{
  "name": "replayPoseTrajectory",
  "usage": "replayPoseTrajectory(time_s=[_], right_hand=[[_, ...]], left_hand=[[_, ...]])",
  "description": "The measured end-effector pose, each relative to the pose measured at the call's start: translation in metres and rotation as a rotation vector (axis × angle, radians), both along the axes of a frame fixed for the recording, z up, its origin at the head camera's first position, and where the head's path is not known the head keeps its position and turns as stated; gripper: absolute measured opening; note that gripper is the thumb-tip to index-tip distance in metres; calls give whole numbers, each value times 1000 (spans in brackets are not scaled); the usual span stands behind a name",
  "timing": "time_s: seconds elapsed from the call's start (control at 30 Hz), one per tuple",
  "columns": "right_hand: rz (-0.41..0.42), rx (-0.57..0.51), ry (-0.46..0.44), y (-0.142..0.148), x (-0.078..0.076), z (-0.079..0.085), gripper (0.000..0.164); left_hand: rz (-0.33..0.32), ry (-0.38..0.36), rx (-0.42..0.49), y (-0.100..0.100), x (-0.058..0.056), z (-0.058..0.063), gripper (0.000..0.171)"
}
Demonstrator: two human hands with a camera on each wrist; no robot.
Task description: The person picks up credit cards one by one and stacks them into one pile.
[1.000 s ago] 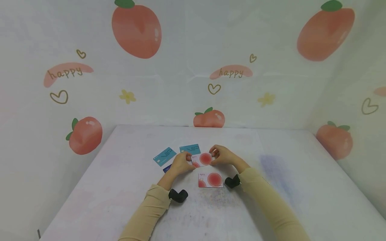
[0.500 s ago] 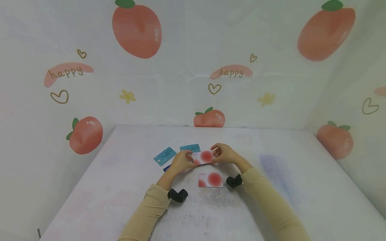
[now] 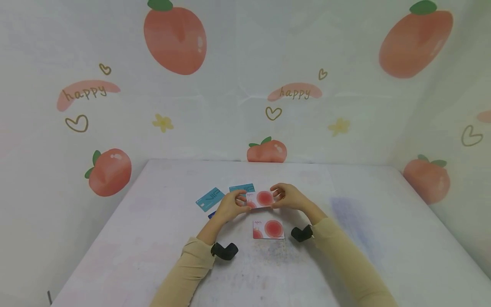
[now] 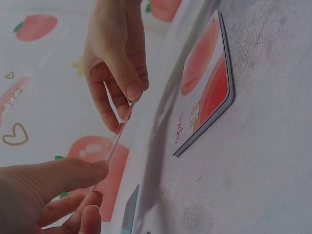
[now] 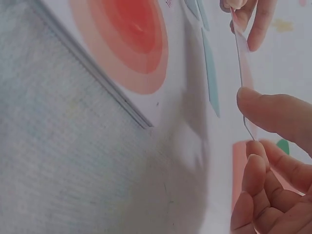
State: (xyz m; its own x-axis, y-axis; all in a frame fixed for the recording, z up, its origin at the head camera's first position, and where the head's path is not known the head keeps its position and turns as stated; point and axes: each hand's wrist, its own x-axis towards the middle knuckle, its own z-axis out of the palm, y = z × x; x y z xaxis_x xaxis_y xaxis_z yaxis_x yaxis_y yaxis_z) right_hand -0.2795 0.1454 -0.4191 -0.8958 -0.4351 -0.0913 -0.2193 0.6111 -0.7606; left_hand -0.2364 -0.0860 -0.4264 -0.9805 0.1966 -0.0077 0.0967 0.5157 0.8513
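Note:
A white card with pink and red circles (image 3: 261,199) is held above the table between both hands. My left hand (image 3: 230,206) pinches its left end between thumb and fingers, and my right hand (image 3: 290,197) pinches the right end. Seen edge-on in the left wrist view, the held card (image 4: 117,139) is thin and flat. Nearer to me lies a small stack of cards (image 3: 268,229) with the same pink design on top; in the left wrist view this stack (image 4: 204,83) shows a gold chip and several layered edges.
Two teal VIP cards lie behind and left of the hands: one tilted teal card (image 3: 209,199) and another teal card (image 3: 241,187) partly covered by the left hand and held card. A dark blue card (image 3: 212,214) peeks out by the left wrist. The white table (image 3: 153,256) meets a printed backdrop.
The held card has risen a little and shifted slightly right, with both hands moving along with it. The stack and the teal cards stay where they were.

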Motion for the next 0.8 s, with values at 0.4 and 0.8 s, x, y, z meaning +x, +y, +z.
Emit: replayPoseTrajectory(time_s=[0.4, 0.8], right_hand=[[17, -8, 46, 7, 7, 4, 53], [44, -14, 104, 13, 12, 7, 52]], left_hand=[[-15, 18, 31, 0, 0, 1, 55], [-30, 27, 28, 2, 5, 7, 57]])
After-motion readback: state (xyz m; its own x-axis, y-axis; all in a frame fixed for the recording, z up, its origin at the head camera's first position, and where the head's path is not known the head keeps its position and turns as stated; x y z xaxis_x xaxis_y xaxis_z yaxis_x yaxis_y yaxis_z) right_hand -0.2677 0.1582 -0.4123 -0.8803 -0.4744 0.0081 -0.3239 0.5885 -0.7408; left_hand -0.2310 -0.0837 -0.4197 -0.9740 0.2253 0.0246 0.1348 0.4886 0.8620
